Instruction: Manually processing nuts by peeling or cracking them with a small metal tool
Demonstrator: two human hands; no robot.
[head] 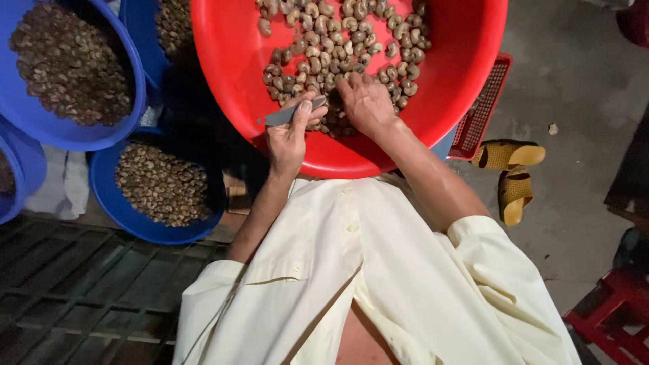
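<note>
A big red basin [230, 61] holds a pile of cashew nuts [338, 40] in their shells. My left hand [289, 135] is at the basin's near rim, closed around a small grey metal blade [284, 115] whose tip points left. My right hand [368, 101] lies palm down on the near edge of the nut pile, fingers curled into the nuts. Whatever is under its fingers is hidden. The two hands are close together, almost touching. I wear a pale cream shirt [378, 284].
Blue basins stand to the left: one with dark nuts [67, 64], one with lighter kernels [159, 182], one more behind [172, 23]. A red crate [483, 111] and yellow sandals [510, 172] lie right on the concrete floor. A red stool [608, 318] is at the lower right.
</note>
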